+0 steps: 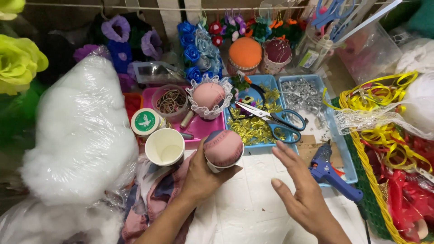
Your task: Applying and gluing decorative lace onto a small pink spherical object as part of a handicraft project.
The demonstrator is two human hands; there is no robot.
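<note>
Near centre: your left hand (pixel 205 174) has its grip wrapped around a small cup topped with a pink stuffed cushion (pixel 223 148), holding it upright just above the table (pixel 253 208).
Right hand: your right hand (pixel 300 190) is open, fingers spread, holding nothing, hovering at about 4 o'clock from the cushion and just apart from it.
Step in hand: looks to me like you're at the shape-and-check stage on the pink dome, fabric already pulled over the stuffing.
Nearby tools: blue glue gun (pixel 332 174) sits at 3 o'clock from the cushion, right beside your open hand; blue-handled scissors (pixel 271 118) lie at 1 o'clock in the blue tray (pixel 289 81).
Reference piece: a finished lace-trimmed cushion (pixel 209 96) stands at 12 o'clock on the pink tray (pixel 199 129).
Also around: empty paper cup (pixel 164 147) at 9 o'clock, big bag of white stuffing (pixel 81 131) further left.
Next move calls for: a steady left hold, so trimming or gluing lands clean.
</note>
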